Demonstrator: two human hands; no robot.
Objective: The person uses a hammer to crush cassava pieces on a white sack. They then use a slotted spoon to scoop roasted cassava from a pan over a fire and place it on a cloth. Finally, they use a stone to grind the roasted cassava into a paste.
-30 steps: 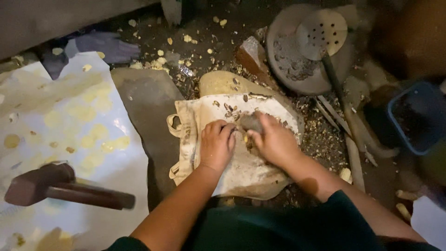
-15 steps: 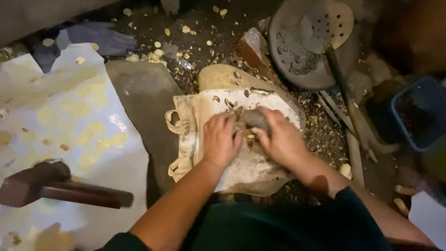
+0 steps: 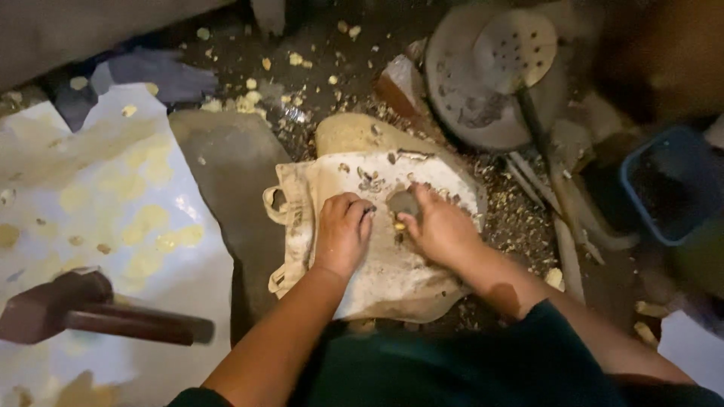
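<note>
1. Down in the head view, both hands rest on a dirty cream cloth bag (image 3: pixel 377 249) spread flat over a slab on the floor.
2. At the middle of the cloth lies a small dark grey lump (image 3: pixel 404 202), with the two hands on either side of it.
3. On one side, the left hand (image 3: pixel 343 232) lies knuckles up, its fingers curled together and pressed onto the cloth just beside the lump; whether it grips anything I cannot tell.
4. On the other side, the right hand (image 3: pixel 439 226) has its fingers bent around the lump's edge, touching it, with the thumb low beside a small yellow crumb.
5. Dark chips and pale crumbs are scattered over the upper part of the cloth.
6. Left of the cloth lies a flat grey stone slab (image 3: pixel 230 162), and beyond it a white sheet (image 3: pixel 98 218) blotched with yellow.
7. A hammer (image 3: pixel 90 313) with a dark head and a wooden handle lies on that sheet, well apart from the hands.
8. Up at the right sits a round metal pan (image 3: pixel 471 109) with a perforated skimmer (image 3: pixel 515 49) lying across it.
9. A blue tub (image 3: pixel 667 188) stands at the right edge.
</note>
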